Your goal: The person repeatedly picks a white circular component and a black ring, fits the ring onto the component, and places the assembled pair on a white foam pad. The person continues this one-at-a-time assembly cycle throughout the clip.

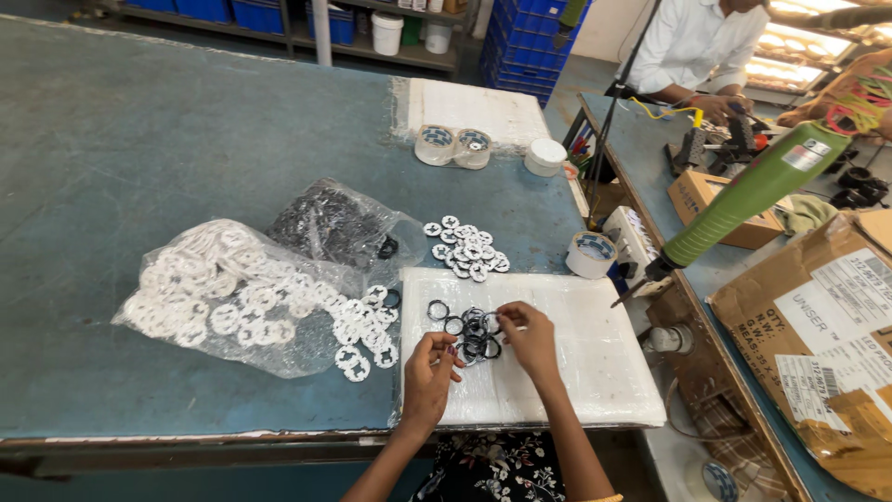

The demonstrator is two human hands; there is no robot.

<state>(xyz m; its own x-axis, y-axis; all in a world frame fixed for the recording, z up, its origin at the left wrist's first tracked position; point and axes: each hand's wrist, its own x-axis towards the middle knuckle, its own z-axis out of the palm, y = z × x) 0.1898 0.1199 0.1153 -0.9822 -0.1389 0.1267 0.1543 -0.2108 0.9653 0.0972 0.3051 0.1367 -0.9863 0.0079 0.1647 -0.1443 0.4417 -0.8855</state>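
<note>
both forearms come up from the bottom middle of the frame and meet over a white plastic-wrapped pad lying low and centre on the table. the left hand is curled, fingers pinched narrow on something tiny at the tips, looks like one of the rings but i can't tell for sure. the right hand is arched with the knuckles up, fingers bent down and touching the top edge of a little heap of black rings; whether it actually grips one, can't tell. that heap sits on the pad right between the two hands, with a couple of loose rings just to its upper left.

left of the pad there's a clear bag of white round plastic parts, some spilled out against the pad's edge, and a second bag of black parts just behind it. a loose cluster of white discs lies above the pad, a roll of tape to its right at the table edge.

the table has a worn blue-green top. further up are two tape rolls and a small white tub. a green power tool hangs in at the right over a second table with cardboard boxes, where another person in a white shirt sits. blue crates fill the shelves at the top.
</note>
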